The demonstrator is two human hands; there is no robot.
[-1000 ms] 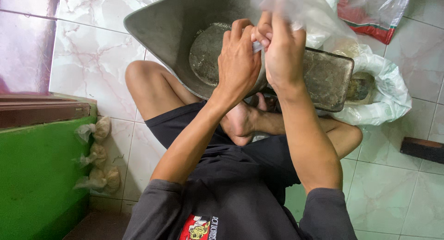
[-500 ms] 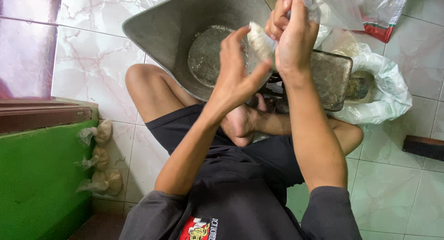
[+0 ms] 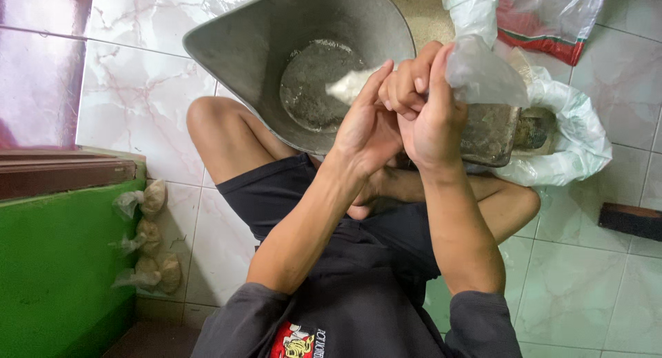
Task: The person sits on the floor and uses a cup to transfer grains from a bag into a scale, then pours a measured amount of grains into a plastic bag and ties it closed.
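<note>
Small plastic bag (image 3: 483,75): was held above the grey metal pan (image 3: 276,41), mouth pinched for closing.
Right hand (image 3: 431,117): clenched around its neck.
Left hand (image 3: 369,124): fingers closed against the right, steadying.

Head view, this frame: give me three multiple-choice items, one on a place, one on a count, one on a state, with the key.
1. Where do the small filled bags lie?
A. on the floor by the green surface
B. inside the metal pan
C. on the person's lap

2. How many of those small filled bags can be made out there?
A. one
B. about four
C. ten

3. How do the two hands stand?
A. resting apart on the knees
B. raised together, pinching a small plastic bag
C. flat on the tiles

Key: 1 A, they sit on the tiles against the green surface. 2 B, roughly four lumps show in a row. 3 B, the left hand and right hand meet over the metal pan, fingers closed on the small plastic bag.
</note>
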